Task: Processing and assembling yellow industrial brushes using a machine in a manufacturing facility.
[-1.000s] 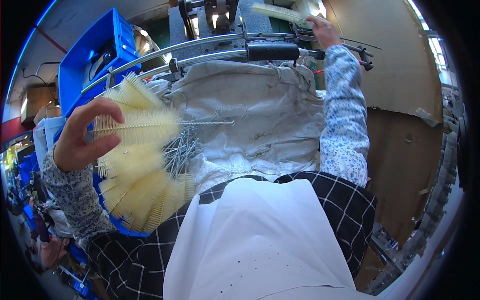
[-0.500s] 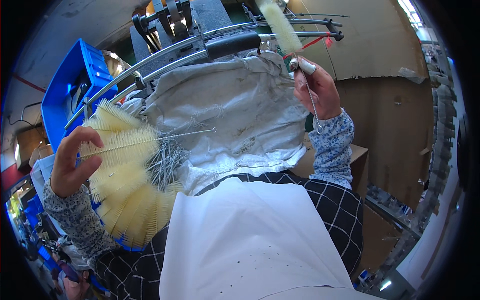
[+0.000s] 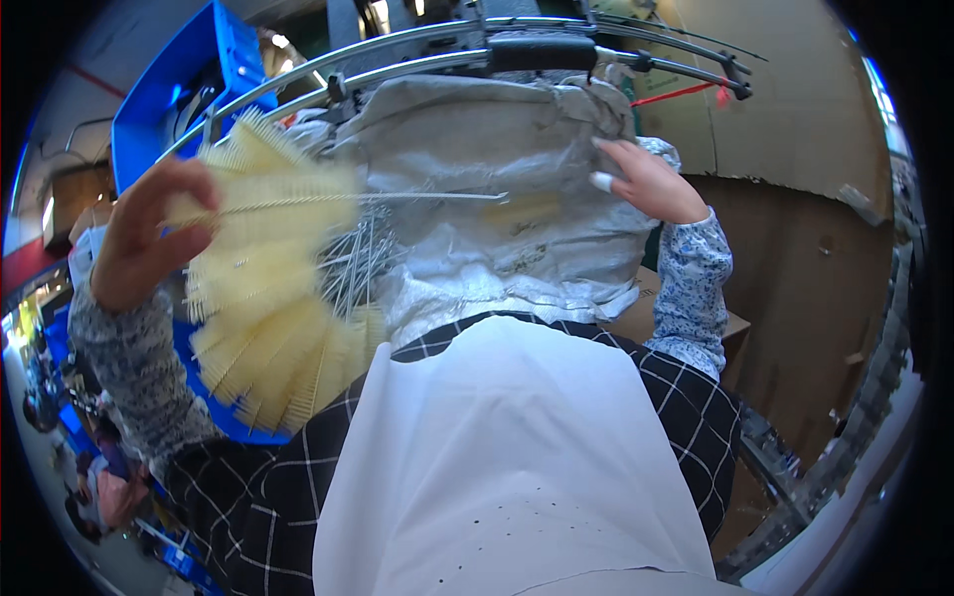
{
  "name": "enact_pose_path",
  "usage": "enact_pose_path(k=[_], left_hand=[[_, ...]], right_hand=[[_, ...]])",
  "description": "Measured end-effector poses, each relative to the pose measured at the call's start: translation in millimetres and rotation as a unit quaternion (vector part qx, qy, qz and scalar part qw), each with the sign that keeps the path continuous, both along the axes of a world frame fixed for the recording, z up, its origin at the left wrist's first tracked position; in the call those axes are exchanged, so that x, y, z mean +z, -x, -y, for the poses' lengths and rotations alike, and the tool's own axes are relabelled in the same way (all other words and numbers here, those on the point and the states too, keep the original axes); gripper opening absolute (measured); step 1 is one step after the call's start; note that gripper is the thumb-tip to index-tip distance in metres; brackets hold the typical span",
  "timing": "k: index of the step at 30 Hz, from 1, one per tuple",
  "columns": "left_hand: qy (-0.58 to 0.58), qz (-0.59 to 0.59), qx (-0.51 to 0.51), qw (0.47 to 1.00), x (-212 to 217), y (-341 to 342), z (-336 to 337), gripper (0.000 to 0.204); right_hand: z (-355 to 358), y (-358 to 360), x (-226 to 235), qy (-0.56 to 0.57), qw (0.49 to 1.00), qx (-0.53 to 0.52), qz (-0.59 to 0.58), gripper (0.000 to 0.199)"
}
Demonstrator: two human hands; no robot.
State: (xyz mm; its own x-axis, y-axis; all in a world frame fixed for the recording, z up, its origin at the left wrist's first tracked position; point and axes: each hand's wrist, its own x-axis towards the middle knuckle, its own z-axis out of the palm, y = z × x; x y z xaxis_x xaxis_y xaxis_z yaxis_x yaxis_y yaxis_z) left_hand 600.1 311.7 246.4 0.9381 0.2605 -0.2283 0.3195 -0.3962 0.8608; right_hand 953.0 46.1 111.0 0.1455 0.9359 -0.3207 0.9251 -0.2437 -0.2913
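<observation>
brush: over brush pile, bare wire rightward | left hand: gripping bristled end, seemingly leaving wire free | right hand: empty, fingers apart, near pale sheet, perhaps laid as catch-cloth

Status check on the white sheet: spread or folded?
Spread, though wrinkled: the white sheet shows a broad, open surface running from the pile of brushes across toward the right hand.
</observation>
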Motion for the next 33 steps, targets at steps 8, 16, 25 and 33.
enact_pose_path(k=[8,16,25,33], left_hand=[[-0.138,0.084,-0.108,0.981,-27.8,-65.3,41.6,0.017],[-0.224,-0.26,-0.058,0.937,-24.0,-22.0,9.7,0.045],[-0.124,-0.232,-0.021,0.965,-36.1,-20.5,6.9,0.019],[-0.074,-0.097,0.089,0.988,-41.6,-8.6,-1.7,0.016]], right_hand=[[-101.5,120.6,27.0,0.091,0.762,0.051,-0.639,0.035],[-145.7,-12.9,-30.5,-0.364,0.914,-0.097,0.147,0.027],[-178.5,-60.1,-50.9,-0.244,0.922,-0.1,0.285,0.027],[-176.7,-61.6,-51.2,-0.261,0.934,-0.075,0.234,0.025]])
